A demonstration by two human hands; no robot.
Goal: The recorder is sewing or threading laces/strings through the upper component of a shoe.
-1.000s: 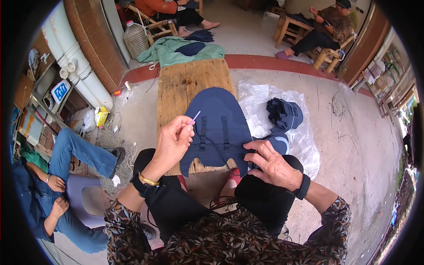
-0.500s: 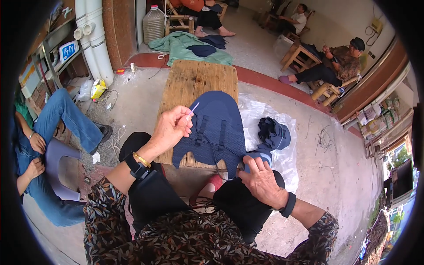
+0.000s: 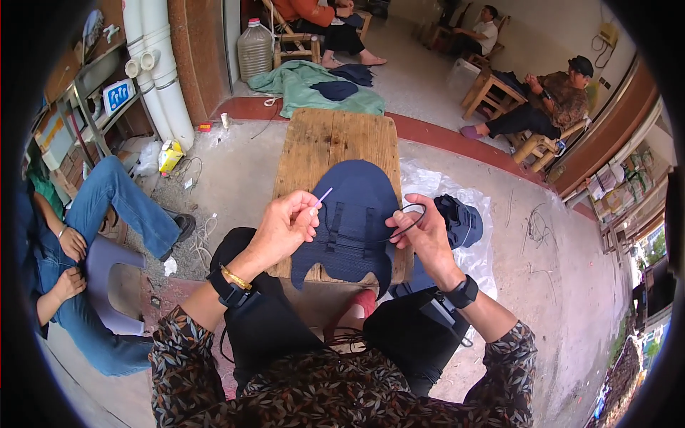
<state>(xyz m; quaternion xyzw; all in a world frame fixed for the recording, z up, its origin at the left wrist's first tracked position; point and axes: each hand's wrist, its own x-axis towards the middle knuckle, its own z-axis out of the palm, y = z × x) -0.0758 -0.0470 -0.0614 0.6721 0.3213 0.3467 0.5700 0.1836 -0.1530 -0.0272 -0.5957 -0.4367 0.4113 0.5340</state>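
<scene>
A dark navy fabric panel (image 3: 351, 214), rounded at the far end and notched at the near end, lies flat on a wooden bench. Two narrow strap loops run along its middle. Over its left side, my left hand (image 3: 287, 222) pinches a thin lilac stick (image 3: 325, 195), whose exact kind I cannot make out. At the panel's right edge my right hand (image 3: 427, 235) is closed on a black cord (image 3: 409, 227), which curves up in a loop by the fingers. The cord's far end is hard to follow against the dark fabric.
The wooden bench (image 3: 314, 135) stands before my knees. Right of it, more navy pieces (image 3: 460, 220) rest on clear plastic sheeting (image 3: 482, 196). A seated person in jeans (image 3: 125, 207) is close on my left. Beyond the bench, a green cloth (image 3: 294, 84) covers part of the floor.
My right hand has risen from the panel's near right corner to its right edge, lifting the black cord. The left hand still holds the lilac stick. The view has shifted slightly.
</scene>
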